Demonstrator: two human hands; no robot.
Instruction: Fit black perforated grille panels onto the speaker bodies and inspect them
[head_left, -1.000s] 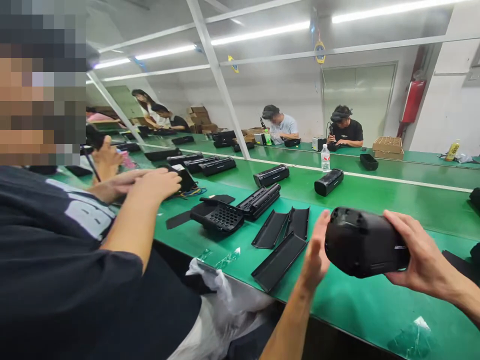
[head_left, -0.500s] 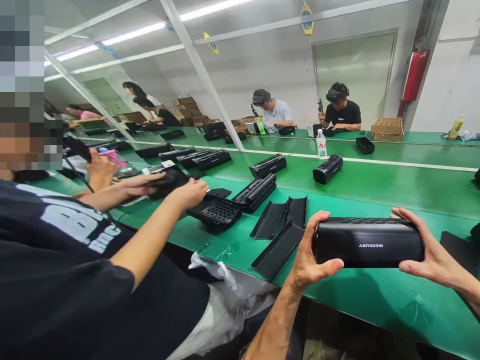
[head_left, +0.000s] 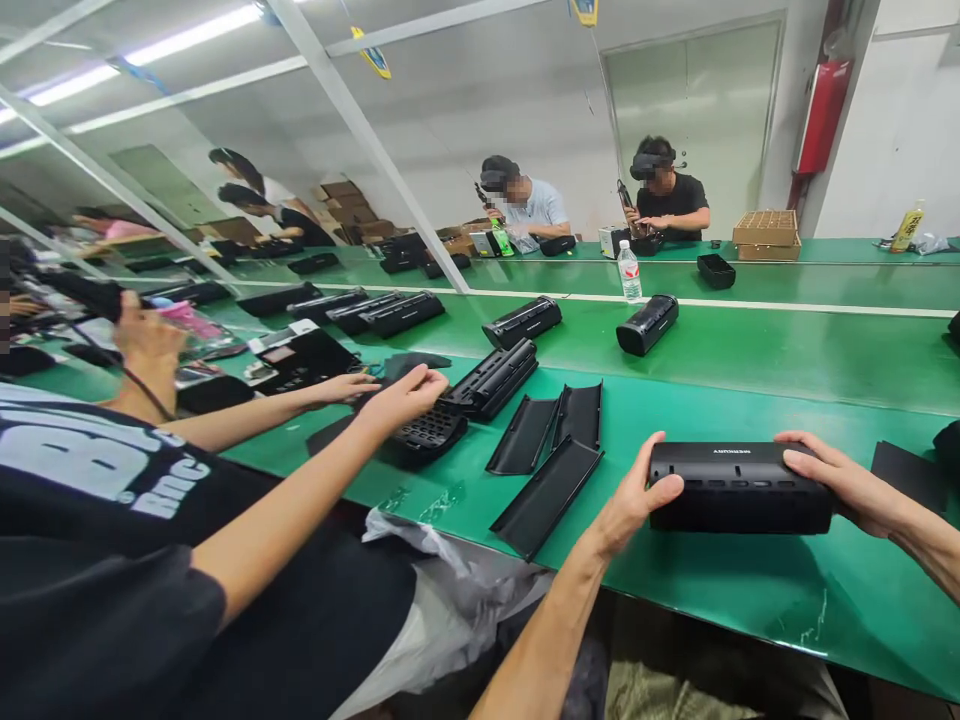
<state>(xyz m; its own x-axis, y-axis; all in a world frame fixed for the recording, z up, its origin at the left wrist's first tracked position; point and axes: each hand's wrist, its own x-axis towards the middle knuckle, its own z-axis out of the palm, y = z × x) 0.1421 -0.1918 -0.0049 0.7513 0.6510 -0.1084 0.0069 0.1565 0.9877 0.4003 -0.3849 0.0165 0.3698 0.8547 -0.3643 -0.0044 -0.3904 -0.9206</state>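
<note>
A long black speaker housing, with a pale MERKURY mark that reads upside down, is held level just above the green table. My left hand grips its left end, thumb on the near face and fingers behind. At the right end, my right hand is closed round it, thumb on the upper edge and fingers partly hidden. A row of slots and small openings runs along the side facing me. Left of my left hand lie several curved black panels.
Close on my left, a co-worker's hand is at a black perforated shell. Several black housings and a water bottle stand on the green table. Flat black pieces lie at right. Other people sit across.
The housing has rolled in my hands, so its marked face now points up and the slotted side shows. The co-worker's hands moved from a black part towards the perforated shell.
</note>
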